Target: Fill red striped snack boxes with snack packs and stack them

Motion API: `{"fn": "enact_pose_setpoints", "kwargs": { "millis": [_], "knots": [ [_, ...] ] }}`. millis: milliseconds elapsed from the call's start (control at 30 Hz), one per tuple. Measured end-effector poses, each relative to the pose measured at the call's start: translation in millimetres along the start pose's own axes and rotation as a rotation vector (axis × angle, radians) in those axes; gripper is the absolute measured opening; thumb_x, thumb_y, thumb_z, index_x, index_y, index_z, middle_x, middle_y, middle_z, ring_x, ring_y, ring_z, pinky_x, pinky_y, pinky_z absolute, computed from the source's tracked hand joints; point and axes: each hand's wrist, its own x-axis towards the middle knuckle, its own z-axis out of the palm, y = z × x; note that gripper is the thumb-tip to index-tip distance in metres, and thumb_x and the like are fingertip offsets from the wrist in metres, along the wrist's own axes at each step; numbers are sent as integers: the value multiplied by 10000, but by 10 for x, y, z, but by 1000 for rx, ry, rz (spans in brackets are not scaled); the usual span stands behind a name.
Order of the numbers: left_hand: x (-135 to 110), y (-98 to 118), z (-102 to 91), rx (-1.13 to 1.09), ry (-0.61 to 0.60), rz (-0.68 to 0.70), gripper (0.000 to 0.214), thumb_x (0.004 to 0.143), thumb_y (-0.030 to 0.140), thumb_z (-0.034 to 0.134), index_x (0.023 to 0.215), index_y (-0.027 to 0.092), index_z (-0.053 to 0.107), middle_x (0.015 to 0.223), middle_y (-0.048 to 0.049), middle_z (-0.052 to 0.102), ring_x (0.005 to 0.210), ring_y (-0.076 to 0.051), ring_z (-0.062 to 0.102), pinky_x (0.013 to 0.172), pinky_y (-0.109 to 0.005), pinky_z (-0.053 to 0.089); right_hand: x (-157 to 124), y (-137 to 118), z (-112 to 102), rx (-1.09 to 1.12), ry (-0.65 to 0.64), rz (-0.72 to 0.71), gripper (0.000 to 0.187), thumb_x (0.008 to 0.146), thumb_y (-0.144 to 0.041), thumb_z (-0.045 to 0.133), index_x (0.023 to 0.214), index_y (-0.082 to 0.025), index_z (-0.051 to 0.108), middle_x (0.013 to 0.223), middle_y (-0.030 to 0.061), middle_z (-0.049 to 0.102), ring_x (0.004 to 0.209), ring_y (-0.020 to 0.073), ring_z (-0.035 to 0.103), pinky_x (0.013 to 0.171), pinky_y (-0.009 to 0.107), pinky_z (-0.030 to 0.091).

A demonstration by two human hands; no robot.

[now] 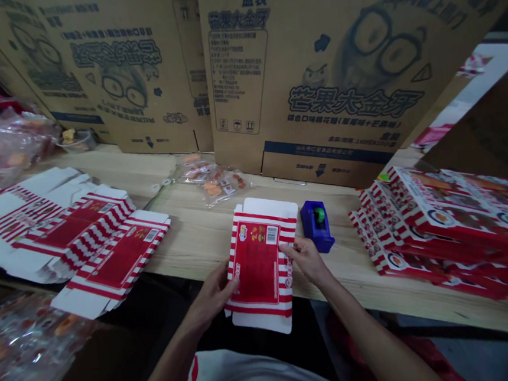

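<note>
A red and white striped carton point(255, 261), with white end flaps and a barcode on its face, is held between my two hands over the table's front edge. My left hand point(214, 290) grips its left side, thumb on the printed face. On the opposite edge, my right hand point(305, 258) pinches the carton near its middle. Just beyond that hand stands a blue tape dispenser point(315, 226) with a green core. What lies under the carton is hidden.
Flattened striped cartons point(113, 256) lie in stacks at left. Filled boxes point(443, 221) are piled at right. Clear sachets point(217, 179) rest near the back, before large brown cardboard boxes point(234, 115). More bagged pieces point(23, 347) sit low at left.
</note>
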Motion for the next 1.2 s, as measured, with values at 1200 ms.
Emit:
{"fn": "enact_pose_setpoints", "kwargs": {
  "millis": [1200],
  "knots": [
    [410,-88,-217,523,-88,158,240,796,356,614,696,145,672,692,-29,640,657,-146,565,610,-238,435,-382,301,-25,-184,-133,-121,280,848,-461,628,860,-203,734,1022,107,682,960,222,632,822,336,507]
  ]
}}
